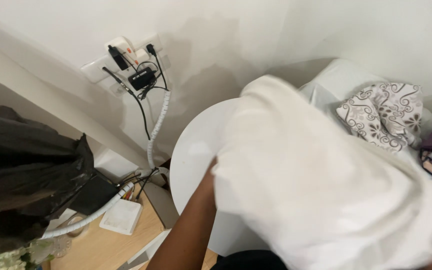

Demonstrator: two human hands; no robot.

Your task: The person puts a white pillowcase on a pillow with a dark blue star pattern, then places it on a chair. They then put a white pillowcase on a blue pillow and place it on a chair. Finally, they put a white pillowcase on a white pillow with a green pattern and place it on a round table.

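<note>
Draped close under the camera, a large white cloth (pixel 321 185) is being held up over a round white table (pixel 196 150), its folds blurred as though it is being spread or shaken out. Only a forearm (pixel 188 225) is being shown, rising from the near edge toward the cloth's left border; which arm it is cannot be told, and the hand itself is being hidden behind the fabric, so how far the fingers are closed cannot be told either. No other hand is being seen. Far right, a patterned pillow (pixel 383 117) is lying on a white-covered bed, beside the table. On the far left wall, a power strip (pixel 126 60) is being fed by cables bundled in white spiral wrap (pixel 158 125), running down to a small white box (pixel 121 217) on a wooden surface. A black plastic bag (pixel 26 170) is bulging at near left.
</note>
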